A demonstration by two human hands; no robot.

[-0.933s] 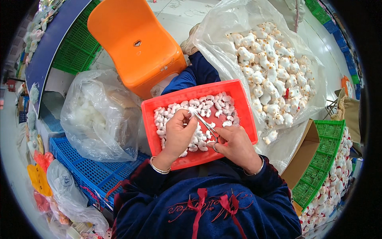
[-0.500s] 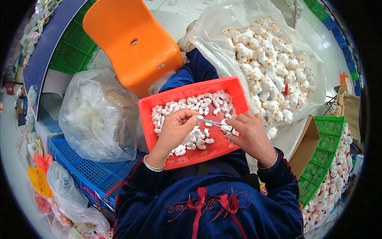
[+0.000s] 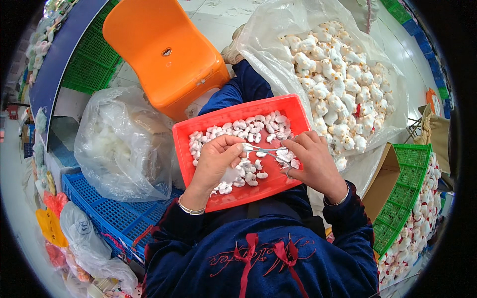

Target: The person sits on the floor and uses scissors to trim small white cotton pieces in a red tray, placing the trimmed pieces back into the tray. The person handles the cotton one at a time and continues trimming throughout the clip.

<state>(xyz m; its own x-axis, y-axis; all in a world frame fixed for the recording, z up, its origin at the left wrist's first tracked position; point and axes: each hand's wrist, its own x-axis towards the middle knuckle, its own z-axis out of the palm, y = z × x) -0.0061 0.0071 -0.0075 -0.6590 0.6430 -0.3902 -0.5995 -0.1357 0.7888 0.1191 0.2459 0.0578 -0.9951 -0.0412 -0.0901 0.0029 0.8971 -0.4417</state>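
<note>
pinched in left hand (image 3: pixel 214 161), white piece (image 3: pixel 246 147) looks light, soft; best held by its edge. right hand (image 3: pixel 318 166) grips scissor-like tool (image 3: pixel 266 150).

Soft-toy workshop, with bagged plush toys (image 3: pixel 339 88), white stuffing (image 3: pixel 110 146), plastic crates (image 3: pixel 405 191).

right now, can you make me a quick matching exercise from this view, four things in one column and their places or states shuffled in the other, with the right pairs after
Things
1. metal tool
2. small white pieces
3. orange chair
4. blue crate

Places and states
A. to the left of the person's left sleeve
B. lying loose in the red tray
C. held by the right hand
D. pierced by one small hole

Right pairs
1-C, 2-B, 3-D, 4-A
</note>
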